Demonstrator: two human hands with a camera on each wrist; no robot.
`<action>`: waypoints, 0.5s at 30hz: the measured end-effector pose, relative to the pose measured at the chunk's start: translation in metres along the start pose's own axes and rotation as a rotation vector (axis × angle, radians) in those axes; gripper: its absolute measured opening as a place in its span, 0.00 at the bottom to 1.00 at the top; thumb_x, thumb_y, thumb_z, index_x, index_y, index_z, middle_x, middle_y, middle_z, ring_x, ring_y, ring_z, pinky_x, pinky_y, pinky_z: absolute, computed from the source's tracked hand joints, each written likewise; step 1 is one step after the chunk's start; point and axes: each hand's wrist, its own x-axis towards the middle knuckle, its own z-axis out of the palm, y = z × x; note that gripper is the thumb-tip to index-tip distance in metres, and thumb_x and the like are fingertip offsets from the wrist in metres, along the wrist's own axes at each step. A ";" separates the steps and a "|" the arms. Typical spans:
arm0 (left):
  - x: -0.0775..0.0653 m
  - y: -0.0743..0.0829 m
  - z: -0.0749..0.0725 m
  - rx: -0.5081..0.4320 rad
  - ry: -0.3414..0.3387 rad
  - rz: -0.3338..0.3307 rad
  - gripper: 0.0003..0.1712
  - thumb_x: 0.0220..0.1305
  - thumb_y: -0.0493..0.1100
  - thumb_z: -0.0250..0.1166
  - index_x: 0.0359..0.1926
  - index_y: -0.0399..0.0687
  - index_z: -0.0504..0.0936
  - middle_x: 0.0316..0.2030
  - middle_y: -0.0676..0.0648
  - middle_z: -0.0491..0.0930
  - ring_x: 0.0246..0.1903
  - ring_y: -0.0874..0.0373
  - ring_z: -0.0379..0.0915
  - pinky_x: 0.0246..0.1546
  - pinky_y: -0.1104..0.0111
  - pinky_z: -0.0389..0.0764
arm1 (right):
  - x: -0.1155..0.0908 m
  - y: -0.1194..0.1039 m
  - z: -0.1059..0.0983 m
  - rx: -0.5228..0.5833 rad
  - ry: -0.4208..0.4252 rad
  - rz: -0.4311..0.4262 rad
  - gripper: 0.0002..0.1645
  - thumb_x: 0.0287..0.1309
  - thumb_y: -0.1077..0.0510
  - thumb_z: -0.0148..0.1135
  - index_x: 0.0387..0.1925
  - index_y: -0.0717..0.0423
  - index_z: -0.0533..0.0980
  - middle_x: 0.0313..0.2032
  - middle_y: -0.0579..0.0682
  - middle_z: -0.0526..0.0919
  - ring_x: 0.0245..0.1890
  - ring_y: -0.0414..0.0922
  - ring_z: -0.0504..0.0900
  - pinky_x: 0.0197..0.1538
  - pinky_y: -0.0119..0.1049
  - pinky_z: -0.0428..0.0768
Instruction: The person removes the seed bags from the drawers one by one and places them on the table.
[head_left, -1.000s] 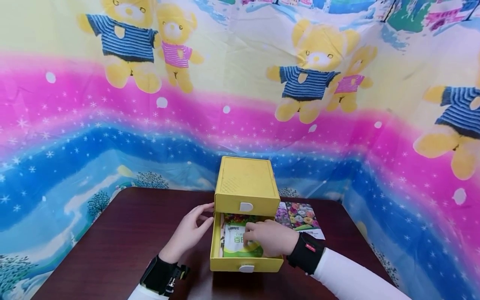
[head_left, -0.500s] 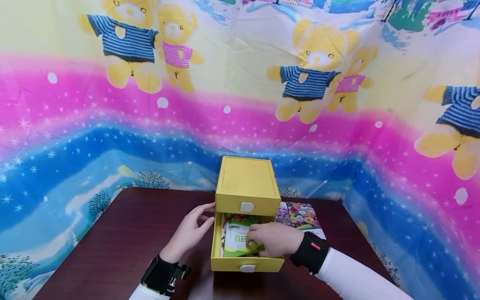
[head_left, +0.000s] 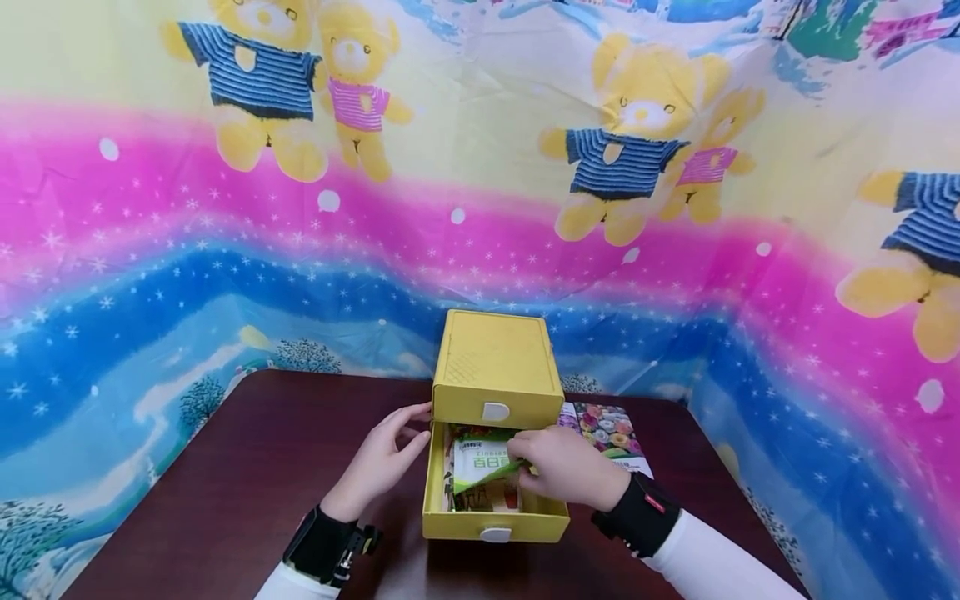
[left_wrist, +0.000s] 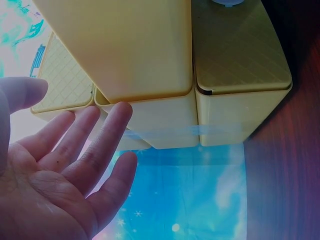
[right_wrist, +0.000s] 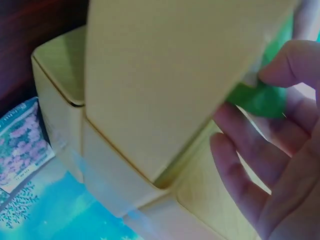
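A yellow drawer box (head_left: 495, 350) stands on the table with its lower drawer (head_left: 450, 523) pulled out. Inside, a white and green seed packet (head_left: 480, 458) with Chinese lettering is lifted at its near right side. My right hand (head_left: 573, 467) pinches that corner between thumb and fingers; its green edge (right_wrist: 270, 102) shows in the right wrist view. Beneath it lies another item with a brownish picture (head_left: 487, 498). My left hand (head_left: 378, 462) rests beside the box's left side, fingers extended (left_wrist: 95, 155), fingertips at or very near the wall.
Seed packets with flower pictures (head_left: 606, 429) lie on the dark wooden table (head_left: 300, 442) to the right of the box. One with purple flowers (right_wrist: 22, 145) shows in the right wrist view. A printed curtain (head_left: 465, 167) hangs behind the table.
My right hand has risen and moved back and slightly right, tilting up the packet's near edge and uncovering the item beneath. My left hand has stayed in place.
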 end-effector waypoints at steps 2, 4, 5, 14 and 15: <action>0.000 0.000 0.001 0.004 0.001 0.000 0.25 0.74 0.42 0.62 0.70 0.54 0.74 0.59 0.47 0.79 0.48 0.56 0.81 0.47 0.64 0.82 | -0.002 -0.001 -0.004 -0.036 0.061 -0.007 0.12 0.60 0.57 0.71 0.31 0.46 0.72 0.25 0.39 0.73 0.21 0.32 0.56 0.28 0.27 0.55; 0.000 0.000 0.001 0.008 -0.001 -0.002 0.25 0.74 0.42 0.62 0.70 0.54 0.74 0.59 0.47 0.79 0.48 0.56 0.81 0.47 0.64 0.81 | -0.005 -0.001 -0.008 -0.067 0.121 -0.016 0.15 0.59 0.59 0.71 0.31 0.47 0.70 0.23 0.38 0.67 0.21 0.33 0.53 0.29 0.28 0.52; 0.000 0.000 0.001 0.007 -0.002 0.002 0.25 0.74 0.42 0.62 0.70 0.54 0.74 0.59 0.47 0.79 0.48 0.56 0.81 0.47 0.64 0.81 | -0.005 -0.001 -0.009 -0.084 0.151 -0.024 0.16 0.59 0.60 0.71 0.31 0.48 0.69 0.22 0.38 0.63 0.21 0.33 0.51 0.29 0.28 0.52; 0.001 0.000 0.000 0.005 0.001 0.015 0.25 0.75 0.42 0.62 0.70 0.53 0.74 0.59 0.45 0.79 0.48 0.56 0.81 0.47 0.63 0.81 | -0.010 0.008 -0.022 -0.161 0.410 -0.086 0.17 0.53 0.68 0.69 0.29 0.50 0.69 0.24 0.39 0.63 0.23 0.33 0.54 0.30 0.27 0.54; 0.001 0.000 0.001 0.007 0.005 0.017 0.25 0.75 0.42 0.62 0.70 0.52 0.74 0.59 0.44 0.79 0.48 0.55 0.81 0.47 0.63 0.82 | -0.010 0.009 -0.023 -0.150 0.428 -0.085 0.15 0.52 0.68 0.69 0.31 0.50 0.71 0.25 0.39 0.67 0.23 0.33 0.56 0.29 0.26 0.56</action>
